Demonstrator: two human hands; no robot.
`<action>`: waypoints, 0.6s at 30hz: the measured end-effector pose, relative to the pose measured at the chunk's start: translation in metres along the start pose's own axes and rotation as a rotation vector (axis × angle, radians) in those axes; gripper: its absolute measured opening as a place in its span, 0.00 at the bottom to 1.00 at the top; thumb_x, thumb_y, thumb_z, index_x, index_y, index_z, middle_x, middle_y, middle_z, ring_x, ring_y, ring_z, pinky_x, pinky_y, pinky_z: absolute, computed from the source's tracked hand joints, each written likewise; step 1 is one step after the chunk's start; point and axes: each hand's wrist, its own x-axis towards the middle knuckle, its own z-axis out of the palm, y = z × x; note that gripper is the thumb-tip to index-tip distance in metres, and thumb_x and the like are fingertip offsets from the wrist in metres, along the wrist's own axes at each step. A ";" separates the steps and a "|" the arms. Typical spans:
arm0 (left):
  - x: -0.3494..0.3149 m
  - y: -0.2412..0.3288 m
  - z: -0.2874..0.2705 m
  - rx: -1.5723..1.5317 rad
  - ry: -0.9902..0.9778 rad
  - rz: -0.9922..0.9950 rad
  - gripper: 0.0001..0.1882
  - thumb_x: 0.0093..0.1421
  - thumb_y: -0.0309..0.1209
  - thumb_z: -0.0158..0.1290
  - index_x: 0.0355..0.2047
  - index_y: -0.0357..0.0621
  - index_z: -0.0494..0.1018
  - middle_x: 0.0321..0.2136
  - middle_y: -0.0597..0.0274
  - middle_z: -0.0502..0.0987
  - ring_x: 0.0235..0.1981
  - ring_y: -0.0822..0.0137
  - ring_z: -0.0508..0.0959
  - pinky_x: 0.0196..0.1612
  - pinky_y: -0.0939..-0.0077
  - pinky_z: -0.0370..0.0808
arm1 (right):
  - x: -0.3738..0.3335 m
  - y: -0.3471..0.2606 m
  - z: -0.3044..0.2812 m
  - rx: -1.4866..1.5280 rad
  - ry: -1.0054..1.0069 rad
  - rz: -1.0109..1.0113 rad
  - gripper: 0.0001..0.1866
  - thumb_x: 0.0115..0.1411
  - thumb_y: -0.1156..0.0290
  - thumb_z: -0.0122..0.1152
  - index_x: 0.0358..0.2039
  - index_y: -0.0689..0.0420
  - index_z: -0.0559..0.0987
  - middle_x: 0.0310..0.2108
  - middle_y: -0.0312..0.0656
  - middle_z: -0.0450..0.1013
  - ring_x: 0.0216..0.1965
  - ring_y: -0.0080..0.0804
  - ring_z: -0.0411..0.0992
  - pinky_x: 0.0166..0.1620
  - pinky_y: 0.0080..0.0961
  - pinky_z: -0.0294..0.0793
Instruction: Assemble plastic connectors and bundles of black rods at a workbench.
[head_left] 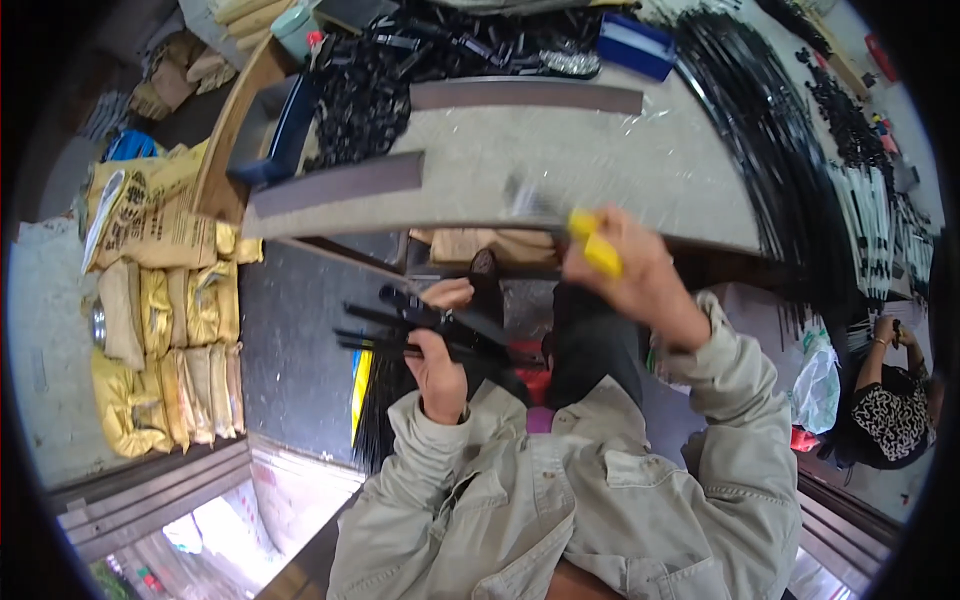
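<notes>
My right hand (635, 275) is raised at the table's front edge, closed round a yellow-handled tool (602, 255). Motion blurs the tool's grey end (525, 197), so its exact kind is unclear. Lower and to the left, my left hand (440, 378) grips several long, thin black pieces (375, 318) that fan out to the left above my lap. Skin that looks like fingertips shows on the far side of these pieces; they hide the rest. Beneath them hangs a bundle of thin black rods (378, 410).
Ahead stands a table (600, 165) bearing a heap of small black parts (360, 110), two flat brown strips (525, 96), blue bins (637, 47) and long black rods (750, 130). Yellow sacks (160, 330) are stacked at left. Another person (890, 410) works at far right.
</notes>
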 end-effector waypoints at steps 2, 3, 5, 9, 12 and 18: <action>0.003 0.007 0.005 0.002 -0.047 -0.008 0.32 0.63 0.52 0.25 0.41 0.29 0.63 0.45 0.45 0.64 0.42 0.59 0.70 0.49 0.67 0.65 | 0.049 0.038 -0.006 0.094 0.235 0.193 0.09 0.47 0.72 0.63 0.27 0.59 0.73 0.26 0.42 0.70 0.31 0.37 0.70 0.33 0.30 0.68; 0.003 0.012 0.015 -0.086 -0.034 0.000 0.33 0.63 0.53 0.26 0.41 0.29 0.63 0.39 0.46 0.69 0.38 0.60 0.72 0.45 0.69 0.68 | 0.077 0.064 -0.009 0.025 0.290 0.180 0.10 0.48 0.70 0.62 0.28 0.59 0.72 0.25 0.42 0.71 0.30 0.40 0.71 0.32 0.31 0.68; 0.002 0.022 0.017 -0.097 -0.221 -0.208 0.35 0.62 0.55 0.27 0.42 0.30 0.63 0.29 0.50 0.72 0.30 0.63 0.74 0.38 0.71 0.69 | 0.122 0.109 -0.026 -0.236 0.339 0.302 0.13 0.50 0.64 0.61 0.29 0.59 0.71 0.25 0.43 0.72 0.29 0.44 0.72 0.32 0.34 0.69; 0.006 0.017 0.014 -0.073 -0.207 -0.177 0.35 0.61 0.56 0.30 0.42 0.31 0.64 0.22 0.55 0.71 0.22 0.70 0.70 0.28 0.78 0.68 | 0.171 0.143 -0.026 -0.670 0.125 0.373 0.11 0.49 0.61 0.60 0.29 0.54 0.77 0.32 0.44 0.68 0.35 0.45 0.71 0.35 0.38 0.68; 0.011 0.013 0.008 -0.109 -0.160 -0.203 0.35 0.60 0.57 0.30 0.42 0.31 0.64 0.22 0.55 0.71 0.22 0.70 0.70 0.28 0.78 0.67 | 0.181 0.151 -0.018 -0.710 0.020 0.332 0.10 0.49 0.63 0.59 0.31 0.54 0.77 0.34 0.42 0.66 0.34 0.44 0.71 0.34 0.38 0.68; 0.017 0.014 0.008 -0.147 -0.143 -0.206 0.34 0.60 0.56 0.33 0.41 0.31 0.65 0.23 0.55 0.71 0.23 0.70 0.70 0.29 0.78 0.67 | 0.180 0.155 -0.016 -0.677 0.074 0.269 0.11 0.51 0.63 0.58 0.32 0.54 0.75 0.34 0.42 0.66 0.34 0.44 0.71 0.33 0.37 0.68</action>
